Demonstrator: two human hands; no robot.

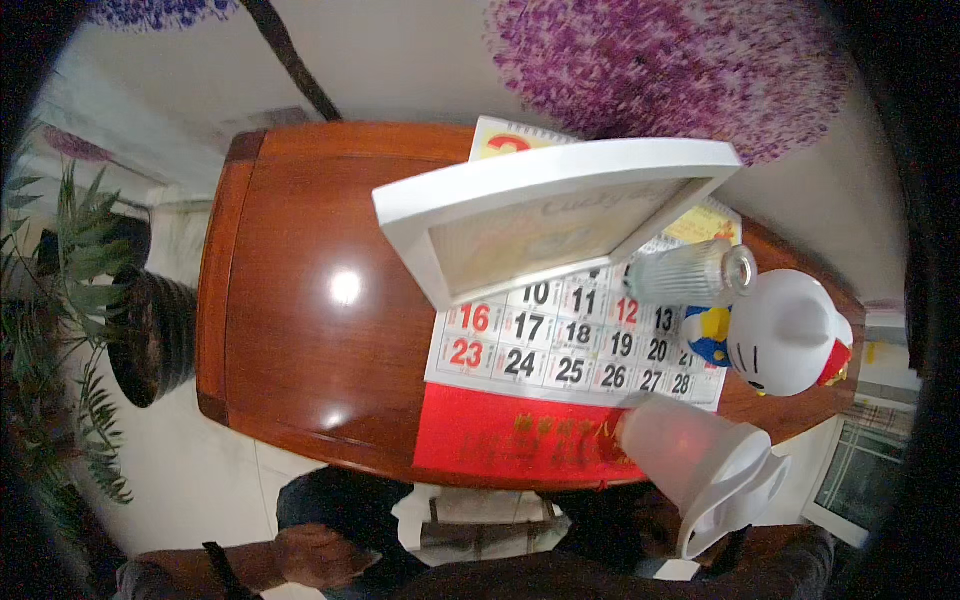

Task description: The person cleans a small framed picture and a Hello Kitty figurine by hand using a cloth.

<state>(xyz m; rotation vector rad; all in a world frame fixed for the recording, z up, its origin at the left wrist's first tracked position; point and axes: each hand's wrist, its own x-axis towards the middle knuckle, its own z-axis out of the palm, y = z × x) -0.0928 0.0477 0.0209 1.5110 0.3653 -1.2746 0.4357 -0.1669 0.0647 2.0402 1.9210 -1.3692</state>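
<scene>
My left hand (pixel 322 555) rests low in the picture over my dark-clothed leg, with a dark band on the wrist; whether it holds anything is unclear. Most of my right hand (pixel 656 525) is hidden behind a frosted plastic cup or jug (pixel 675 442) with a white lid, at the table's near right edge. That vessel stands over the red lower strip of a paper calendar (pixel 510 427). A white picture frame (pixel 555 169) stands across the calendar's upper part. Beside it are a ribbed glass bottle (pixel 682 276) and a white cat figurine (pixel 784 330) in blue and yellow.
A polished wooden table (pixel 322 225) lies before me. Beyond it, the wall bears a purple flower picture (pixel 675 60). At the left, a potted plant (pixel 82 277) stands beside a dark ribbed pot (pixel 154 337). A stool-like object (pixel 491 536) shows between my legs.
</scene>
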